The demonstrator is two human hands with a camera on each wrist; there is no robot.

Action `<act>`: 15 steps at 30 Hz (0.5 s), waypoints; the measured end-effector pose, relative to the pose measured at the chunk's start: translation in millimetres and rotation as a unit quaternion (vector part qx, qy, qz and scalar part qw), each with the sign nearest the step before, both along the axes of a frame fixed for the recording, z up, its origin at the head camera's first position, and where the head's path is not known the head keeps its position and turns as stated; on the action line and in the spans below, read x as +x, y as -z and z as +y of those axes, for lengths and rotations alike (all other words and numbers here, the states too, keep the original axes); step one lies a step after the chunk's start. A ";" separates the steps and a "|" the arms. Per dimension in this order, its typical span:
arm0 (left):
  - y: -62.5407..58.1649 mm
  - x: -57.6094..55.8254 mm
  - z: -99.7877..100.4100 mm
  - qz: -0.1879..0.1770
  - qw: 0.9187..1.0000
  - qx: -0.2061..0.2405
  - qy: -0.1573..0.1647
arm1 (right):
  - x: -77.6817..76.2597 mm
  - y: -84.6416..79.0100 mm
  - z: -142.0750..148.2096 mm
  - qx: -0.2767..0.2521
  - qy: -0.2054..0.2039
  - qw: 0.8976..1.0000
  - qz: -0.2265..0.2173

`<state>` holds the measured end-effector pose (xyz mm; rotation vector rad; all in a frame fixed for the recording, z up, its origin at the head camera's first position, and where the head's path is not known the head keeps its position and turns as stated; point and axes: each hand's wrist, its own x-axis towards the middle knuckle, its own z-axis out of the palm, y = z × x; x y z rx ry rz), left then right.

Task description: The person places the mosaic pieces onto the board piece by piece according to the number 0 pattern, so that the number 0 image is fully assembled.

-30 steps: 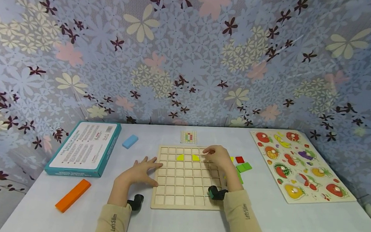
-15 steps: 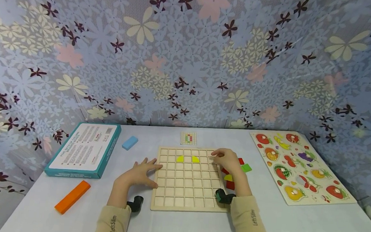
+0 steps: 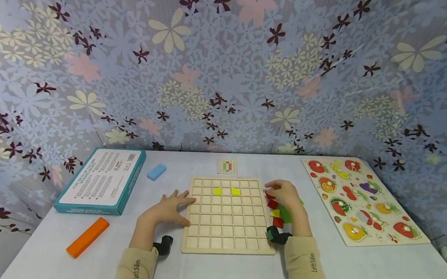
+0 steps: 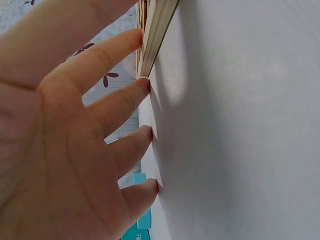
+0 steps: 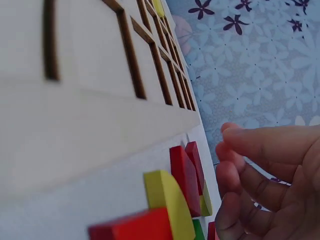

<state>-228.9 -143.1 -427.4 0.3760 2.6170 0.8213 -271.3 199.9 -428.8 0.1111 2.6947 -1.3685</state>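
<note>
A wooden grid board [image 3: 226, 242] lies in the middle of the table, with two yellow quarter-round tiles [image 3: 217, 191] in its upper cells. My left hand [image 3: 169, 208] has its fingers spread at the board's left edge; in the left wrist view the index fingertip [image 4: 136, 37] is right at the board's side. Beyond the board's right edge, my right hand [image 3: 285, 195] is over a loose group of red tiles [image 3: 278, 222], green tiles [image 3: 285, 214] and a yellow tile [image 3: 275, 213]. In the right wrist view its fingers [image 5: 270, 145] are loosely curled, with nothing visible between them.
A small pattern card [image 3: 227, 166] lies behind the board. To the left are a blue block [image 3: 157, 171], a teal-edged box [image 3: 100, 178] and an orange bar [image 3: 87, 237]. A fruit picture puzzle board [image 3: 363, 201] lies on the right, and a flowered curtain [image 3: 228, 70] hangs behind.
My right hand has moved right, from over the board's top right corner to the loose tiles beside it. The left hand has stayed in place, and the two yellow tiles remain on the grid.
</note>
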 end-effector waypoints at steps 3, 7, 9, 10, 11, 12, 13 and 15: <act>0.2 0.1 0.5 -0.002 1.000 0.001 -0.003 | -0.2 2.3 2.2 0.002 0.004 1.000 -0.006; -0.1 0.8 0.5 0.000 1.000 -0.002 -0.004 | 0.1 3.6 4.4 0.003 0.002 1.000 -0.006; -0.3 1.0 0.4 0.001 1.000 -0.002 -0.003 | 0.8 3.2 5.2 0.000 -0.001 1.000 -0.007; -0.3 1.2 0.3 0.002 1.000 -0.003 -0.002 | 1.2 3.0 5.7 0.002 -0.003 1.000 -0.007; -0.5 1.3 0.4 0.002 1.000 -0.003 -0.001 | 1.5 2.7 5.9 0.003 -0.002 1.000 -0.008; -0.5 1.3 0.4 0.003 1.000 -0.003 -0.001 | 1.8 2.5 6.1 0.005 -0.003 1.000 -0.009; -0.5 1.3 0.5 0.003 1.000 -0.003 0.000 | 1.9 2.3 6.2 0.007 -0.002 1.000 -0.011; -0.6 1.1 0.6 0.003 1.000 -0.002 0.000 | 2.2 2.0 6.3 0.013 -0.001 1.000 -0.015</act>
